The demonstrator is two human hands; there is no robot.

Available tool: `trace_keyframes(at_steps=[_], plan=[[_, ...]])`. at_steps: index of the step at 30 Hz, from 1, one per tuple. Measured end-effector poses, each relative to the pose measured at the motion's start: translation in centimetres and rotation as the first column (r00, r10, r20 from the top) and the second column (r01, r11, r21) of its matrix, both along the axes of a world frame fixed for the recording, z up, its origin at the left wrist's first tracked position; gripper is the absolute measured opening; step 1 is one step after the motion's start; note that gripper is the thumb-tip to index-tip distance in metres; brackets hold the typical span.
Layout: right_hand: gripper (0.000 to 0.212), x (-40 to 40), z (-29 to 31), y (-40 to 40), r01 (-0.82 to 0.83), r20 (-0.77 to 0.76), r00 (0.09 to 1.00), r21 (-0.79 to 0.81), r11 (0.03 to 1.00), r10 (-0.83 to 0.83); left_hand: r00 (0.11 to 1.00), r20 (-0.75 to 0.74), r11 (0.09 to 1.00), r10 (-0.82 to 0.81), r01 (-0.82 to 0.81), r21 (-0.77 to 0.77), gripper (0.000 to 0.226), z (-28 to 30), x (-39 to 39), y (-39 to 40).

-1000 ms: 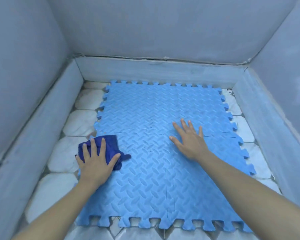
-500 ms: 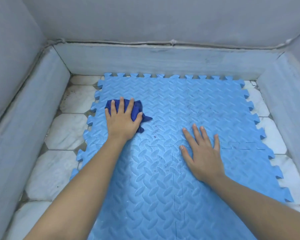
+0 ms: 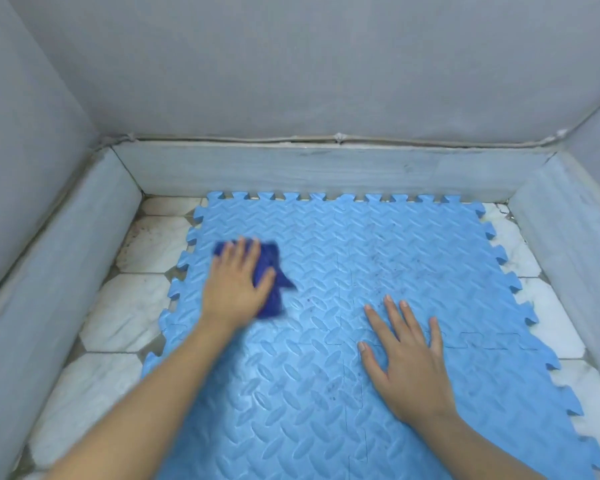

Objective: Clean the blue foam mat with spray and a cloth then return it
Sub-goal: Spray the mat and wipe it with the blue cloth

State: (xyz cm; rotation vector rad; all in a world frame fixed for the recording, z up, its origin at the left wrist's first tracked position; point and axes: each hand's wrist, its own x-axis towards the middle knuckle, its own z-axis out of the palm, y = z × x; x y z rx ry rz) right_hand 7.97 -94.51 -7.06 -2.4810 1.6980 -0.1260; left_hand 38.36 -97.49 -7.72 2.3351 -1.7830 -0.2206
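The blue foam mat (image 3: 378, 271) is seen to be soft foam, embossed with a raised diamond-plate pattern, matt with a faint sheen, and marked by dark specks near its middle. The dark blue cloth (image 3: 271, 271) is shown as a soft, matt, crumpled fabric. The floor tiles (image 3: 129, 313) appear as white, veined, marble-like stone, smooth and dully glossy. The skirting (image 3: 326, 171) looks like grey stone; the walls (image 3: 291, 64) are matt, painted grey.
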Motion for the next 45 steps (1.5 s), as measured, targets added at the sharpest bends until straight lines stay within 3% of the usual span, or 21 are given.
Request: trace_keyframes(at_steps=[2, 4, 7, 10, 12, 15, 17, 20, 22, 23, 25, 27, 28, 30, 32, 34, 36, 38, 41, 45], plan=[[0.059, 0.1, 0.1, 0.0, 0.000, 0.005, 1.000, 0.008, 1.000, 0.000, 0.979, -0.022, 0.978, 0.202, -0.200, 0.058, 0.070, -0.3, 3.3, -3.3], [0.060, 0.3, 0.1, 0.0, 0.002, 0.012, 1.000, 0.024, 1.000, -0.002, 0.960, -0.018, 0.956, 0.279, -0.276, 0.099, 0.069, -0.1, 4.1, -3.8], [0.061, 0.3, 0.2, -0.1, 0.009, 0.018, 1.000, 0.022, 1.000, -0.010, 1.000, 0.015, 0.998, 0.026, -0.027, 0.052, 0.071, 0.5, 0.4, 1.3], [0.060, 0.3, 0.4, -0.1, 0.018, 0.014, 1.000, 0.028, 0.999, -0.018, 0.942, -0.011, 0.940, -0.334, 0.334, 0.072, 0.068, 1.2, -4.6, 11.1], [0.060, 0.3, 0.5, 0.0, 0.026, 0.016, 1.000, 0.030, 0.999, -0.026, 0.923, -0.045, 0.920, -0.383, 0.385, 0.074, 0.065, 1.3, -5.2, 13.3], [0.059, 0.3, 0.3, 0.0, 0.016, 0.012, 1.000, 0.023, 1.000, -0.016, 0.968, -0.002, 0.966, -0.253, 0.253, 0.048, 0.067, 0.7, -3.1, 6.5], [0.059, 0.2, 0.2, 0.0, 0.013, 0.015, 1.000, 0.019, 1.000, -0.014, 0.998, 0.020, 0.995, -0.065, 0.063, 0.079, 0.069, 0.7, -0.9, -0.3], [0.060, 0.3, 0.2, 0.2, 0.011, 0.013, 1.000, 0.015, 1.000, -0.012, 0.968, -0.066, 0.945, 0.244, -0.221, 0.242, 0.074, 1.7, 1.7, -7.1], [0.060, 0.3, 0.2, 0.0, 0.017, 0.015, 1.000, 0.017, 1.000, -0.017, 0.953, -0.075, 0.915, 0.295, -0.259, 0.308, 0.073, 2.0, -0.2, -8.3], [0.060, 0.3, 0.2, -0.1, 0.019, 0.017, 1.000, 0.014, 1.000, -0.019, 0.973, -0.046, 0.935, 0.225, -0.203, 0.291, 0.071, 2.0, -2.3, -7.8], [0.059, 0.4, 0.2, -0.1, 0.017, 0.017, 1.000, 0.008, 1.000, -0.017, 0.997, -0.022, 0.986, -0.068, 0.070, 0.149, 0.069, 1.7, -7.4, -5.2], [0.058, 0.3, 0.3, -0.1, 0.018, 0.022, 1.000, 0.006, 1.000, -0.018, 0.939, -0.020, 0.934, -0.342, 0.342, 0.101, 0.069, 1.4, -10.2, -3.4], [0.058, 0.1, 0.2, -0.2, 0.017, 0.032, 0.999, 0.009, 1.000, -0.017, 0.920, -0.021, 0.914, -0.391, 0.391, 0.107, 0.066, 1.4, -9.7, -4.0], [0.058, 0.0, 0.3, -0.1, 0.001, 0.051, 0.999, 0.011, 1.000, -0.001, 0.969, -0.013, 0.962, -0.245, 0.245, 0.117, 0.062, 1.8, -6.3, -6.0], [0.057, -0.1, 0.2, 0.0, 0.007, 0.068, 0.998, 0.000, 1.000, -0.007, 0.997, -0.002, 0.987, 0.082, -0.081, 0.138, 0.064, 1.8, -1.0, -7.1], [0.056, 0.1, 0.2, -0.1, 0.016, 0.077, 0.997, 0.000, 1.000, -0.016, 0.942, -0.023, 0.919, 0.334, -0.321, 0.229, 0.068, 1.6, 4.4, -5.8], [0.056, 0.2, 0.1, -0.2, 0.026, 0.083, 0.996, -0.011, 1.000, -0.025, 0.924, 0.001, 0.888, 0.383, -0.369, 0.274, 0.068, 1.8, 6.6, -3.3], [0.057, 0.2, 0.2, -0.1, 0.032, 0.065, 0.997, -0.012, 0.999, -0.031, 0.957, 0.034, 0.929, 0.289, -0.289, 0.231, 0.065, 1.5, 5.0, -2.3], [0.057, 0.3, 0.6, 0.0, 0.031, 0.073, 0.997, 0.029, 0.999, -0.033, 0.999, 0.052, 0.987, 0.001, -0.009, 0.160, 0.062, 1.3, -2.1, -2.2], [0.052, -2.6, 3.1, -4.2, -0.134, 0.038, 0.991, 0.132, 0.982, 0.130, 0.907, 0.014, 0.893, -0.421, 0.412, 0.183, 0.077, 2.1, -11.1, -1.1]])
